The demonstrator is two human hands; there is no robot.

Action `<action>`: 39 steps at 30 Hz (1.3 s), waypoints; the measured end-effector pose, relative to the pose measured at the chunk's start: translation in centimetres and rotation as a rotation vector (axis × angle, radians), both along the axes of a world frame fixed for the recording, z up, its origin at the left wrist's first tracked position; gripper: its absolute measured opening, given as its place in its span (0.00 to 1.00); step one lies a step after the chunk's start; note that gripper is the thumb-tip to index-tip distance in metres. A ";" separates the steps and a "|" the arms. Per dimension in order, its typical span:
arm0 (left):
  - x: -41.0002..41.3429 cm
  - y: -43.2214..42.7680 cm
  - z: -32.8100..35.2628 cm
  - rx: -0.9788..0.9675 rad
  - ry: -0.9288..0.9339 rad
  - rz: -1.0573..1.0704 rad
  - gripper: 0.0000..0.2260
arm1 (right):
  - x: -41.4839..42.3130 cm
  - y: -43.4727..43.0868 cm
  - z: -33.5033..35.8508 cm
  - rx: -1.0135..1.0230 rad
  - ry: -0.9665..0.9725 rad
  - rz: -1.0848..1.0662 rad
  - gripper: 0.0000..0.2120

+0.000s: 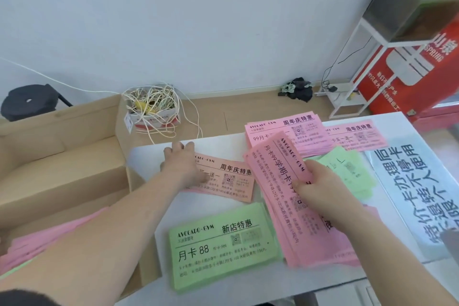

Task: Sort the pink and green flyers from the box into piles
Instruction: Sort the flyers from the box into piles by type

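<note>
Bare table (213,206) gap between salmon pile (236,191) and green pile (218,248), box (74,174) bounding left edge

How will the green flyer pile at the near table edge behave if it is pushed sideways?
The green flyer pile is loose thin sheets with staggered edges, so its top sheets would probably slide and fan out. It likely feels light, and one sheet lifted alone would probably flop.

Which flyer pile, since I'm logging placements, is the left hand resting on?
The salmon-pink pile beside the box, under the left hand. The back pink piles and green piles lie clear of that hand.
</note>
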State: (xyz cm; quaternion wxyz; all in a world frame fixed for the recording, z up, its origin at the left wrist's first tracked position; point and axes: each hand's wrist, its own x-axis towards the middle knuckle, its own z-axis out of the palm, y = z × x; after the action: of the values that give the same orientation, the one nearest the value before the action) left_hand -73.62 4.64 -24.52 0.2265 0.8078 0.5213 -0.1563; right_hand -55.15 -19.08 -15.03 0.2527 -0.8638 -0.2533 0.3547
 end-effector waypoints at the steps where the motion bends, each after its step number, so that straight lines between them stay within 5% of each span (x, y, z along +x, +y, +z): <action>1: -0.1 0.2 -0.4 -0.007 -0.003 0.015 0.50 | 0.2 0.2 -0.2 -0.005 0.003 0.003 0.08; 6: -0.7 0.6 -1.5 -0.145 -0.159 0.122 0.39 | 1.2 0.6 -0.7 -0.004 -0.013 -0.021 0.08; 12: -1.6 1.3 -1.5 -0.018 -0.093 0.048 0.17 | 1.2 1.1 -1.5 0.016 0.012 -0.025 0.09; 18: -3.3 2.3 -2.0 -0.057 -0.177 0.131 0.33 | 0.9 1.6 -1.9 0.047 0.038 -0.015 0.09; 26: -3.7 1.8 -2.4 -0.128 -0.217 0.138 0.13 | -0.9 2.8 -2.3 0.070 0.024 0.041 0.08; 31: -3.5 2.2 -2.0 -0.017 -0.152 -0.004 0.29 | -2.2 3.6 -2.3 0.114 0.001 0.046 0.12; 39: -3.5 2.9 -1.4 -0.005 0.003 -0.105 0.24 | -4.1 2.2 -1.7 0.170 0.007 0.011 0.13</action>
State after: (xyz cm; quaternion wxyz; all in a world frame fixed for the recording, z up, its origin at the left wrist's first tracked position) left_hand -77.13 7.50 -25.92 0.2193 0.8333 0.4780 -0.1705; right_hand -59.25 -16.89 -16.69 0.3240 -0.8367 -0.2863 0.3361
